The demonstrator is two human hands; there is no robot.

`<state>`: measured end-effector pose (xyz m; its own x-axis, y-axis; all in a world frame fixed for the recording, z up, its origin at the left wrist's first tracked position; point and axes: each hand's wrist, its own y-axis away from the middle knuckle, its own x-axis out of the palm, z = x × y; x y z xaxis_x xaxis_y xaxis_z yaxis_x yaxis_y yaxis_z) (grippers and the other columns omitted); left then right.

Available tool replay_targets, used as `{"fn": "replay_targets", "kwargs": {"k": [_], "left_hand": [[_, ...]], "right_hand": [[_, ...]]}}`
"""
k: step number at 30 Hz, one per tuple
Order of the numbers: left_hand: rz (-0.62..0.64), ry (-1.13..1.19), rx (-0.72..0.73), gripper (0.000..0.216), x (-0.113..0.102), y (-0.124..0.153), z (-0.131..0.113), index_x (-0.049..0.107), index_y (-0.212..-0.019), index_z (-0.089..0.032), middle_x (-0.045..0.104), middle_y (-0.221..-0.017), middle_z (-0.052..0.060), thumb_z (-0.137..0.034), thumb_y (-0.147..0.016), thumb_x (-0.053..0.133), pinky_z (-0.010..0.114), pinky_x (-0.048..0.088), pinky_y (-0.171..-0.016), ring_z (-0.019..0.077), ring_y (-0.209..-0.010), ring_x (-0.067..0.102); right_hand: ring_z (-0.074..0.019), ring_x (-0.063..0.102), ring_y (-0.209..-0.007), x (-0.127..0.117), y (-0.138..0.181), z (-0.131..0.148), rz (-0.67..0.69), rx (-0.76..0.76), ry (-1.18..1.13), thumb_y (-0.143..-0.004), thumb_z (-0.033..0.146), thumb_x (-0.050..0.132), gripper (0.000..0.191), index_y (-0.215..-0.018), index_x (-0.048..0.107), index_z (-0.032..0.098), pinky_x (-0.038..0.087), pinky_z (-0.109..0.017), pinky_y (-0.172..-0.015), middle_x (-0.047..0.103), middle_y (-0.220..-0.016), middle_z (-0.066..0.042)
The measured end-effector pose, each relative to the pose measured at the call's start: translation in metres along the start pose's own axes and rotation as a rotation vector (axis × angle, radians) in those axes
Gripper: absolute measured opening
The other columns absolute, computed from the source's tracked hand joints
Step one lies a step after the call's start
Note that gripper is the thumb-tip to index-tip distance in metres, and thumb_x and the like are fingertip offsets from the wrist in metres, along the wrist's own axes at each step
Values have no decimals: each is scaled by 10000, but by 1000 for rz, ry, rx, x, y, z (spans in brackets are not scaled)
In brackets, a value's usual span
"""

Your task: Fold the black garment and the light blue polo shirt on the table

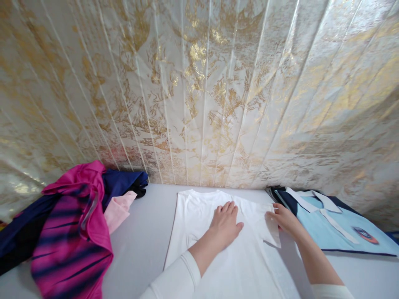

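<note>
A white T-shirt [224, 265] lies spread on the table in front of me, its neckline toward the wall. My left hand [226, 224] rests flat on the upper middle of the shirt, with the fingers stretched out. At the shirt's right side, my right hand [284, 220] pinches the edge of the sleeve between thumb and fingers. That sleeve is slightly raised, and its lower corner hangs over the table. Part of the right hand's fingers is hidden behind the cloth.
A loose heap with a pink and navy striped garment [73, 241] and a pale pink cloth [120, 211] lies at the left. Folded clothes are stacked at the right, a light blue polo shirt [336, 228] on top. A gold-patterned covering [199, 91] hangs behind the white table [137, 257].
</note>
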<state>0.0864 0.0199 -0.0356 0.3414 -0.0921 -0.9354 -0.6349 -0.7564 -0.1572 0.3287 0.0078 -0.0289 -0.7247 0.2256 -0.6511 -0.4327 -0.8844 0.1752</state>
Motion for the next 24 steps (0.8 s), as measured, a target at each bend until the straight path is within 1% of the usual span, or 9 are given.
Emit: {"fn": "replay_targets", "kwargs": {"k": [2, 4, 8, 11, 14, 17, 19, 21, 24], "left_hand": [[-17, -2, -24, 545, -1, -9, 1, 412, -1372, -111, 355, -1484, 146, -430, -934, 357, 447, 292, -1069, 261, -1373, 287], [-29, 4, -40, 542, 1, -15, 1, 403, -1379, -104, 343, -1489, 151, -416, -938, 351, 457, 277, -1078, 268, -1378, 273], [-44, 49, -47, 540, 8, -17, -1, 373, -1407, -131, 289, -1518, 135, -403, -942, 352, 466, 236, -1105, 266, -1404, 210], [-49, 111, -51, 510, 8, -17, -1, 415, -1385, -173, 302, -1514, 124, -382, -919, 414, 474, 235, -1103, 269, -1403, 215], [-44, 201, -60, 400, -3, -19, 7, 558, -1245, -234, 443, -1435, 84, -325, -858, 519, 429, 301, -1076, 261, -1350, 337], [-78, 309, -140, 298, -21, -16, 27, 610, -1133, -223, 606, -1260, 66, -245, -883, 450, 332, 397, -1000, 207, -1198, 523], [-109, 385, -226, 342, -33, -9, 42, 577, -1147, -192, 667, -1135, 71, -249, -951, 303, 287, 475, -880, 171, -1007, 637], [-128, 446, -306, 421, -40, 2, 54, 529, -1175, -172, 698, -1022, 70, -307, -991, 174, 269, 518, -729, 157, -809, 684], [-165, 478, -391, 478, -39, 19, 61, 425, -1270, -118, 703, -961, 95, -413, -996, 167, 275, 521, -703, 183, -816, 688]], "right_hand": [[-159, 597, -570, 0, 5, 2, 57, 30, -37, -723, 310, 551, 141, -812, 568, 202, 426, -227, -455, 631, -672, -13], [-151, 588, -555, -3, 9, 3, 96, 41, -54, -718, 327, 550, 120, -722, 552, 206, 423, -221, -457, 601, -615, 3], [-145, 576, -538, -9, 15, 7, 101, 45, -122, -694, 364, 558, 180, -772, 581, 204, 423, -230, -470, 594, -595, 18], [-133, 555, -504, -11, 21, 23, 80, -85, -174, -694, 445, 569, 305, -881, 572, 205, 399, -220, -434, 583, -602, 32], [-113, 509, -414, -4, 32, 54, 116, -224, -175, -706, 484, 565, 319, -865, 527, 210, 376, -202, -376, 530, -524, 62], [-110, 510, -355, 22, 46, 93, 242, -291, -163, -736, 443, 549, 257, -829, 466, 218, 358, -184, -325, 518, -479, 79], [-118, 543, -355, 47, 54, 115, 332, -304, -174, -771, 381, 520, 200, -852, 426, 224, 353, -170, -304, 559, -505, 75], [-130, 573, -368, 74, 60, 130, 419, -286, -188, -801, 314, 493, 158, -885, 390, 230, 364, -164, -300, 582, -520, 75], [-148, 632, -446, 108, 65, 139, 524, -249, -234, -855, 291, 432, 113, -921, 361, 233, 401, -166, -322, 619, -568, 56]]}}
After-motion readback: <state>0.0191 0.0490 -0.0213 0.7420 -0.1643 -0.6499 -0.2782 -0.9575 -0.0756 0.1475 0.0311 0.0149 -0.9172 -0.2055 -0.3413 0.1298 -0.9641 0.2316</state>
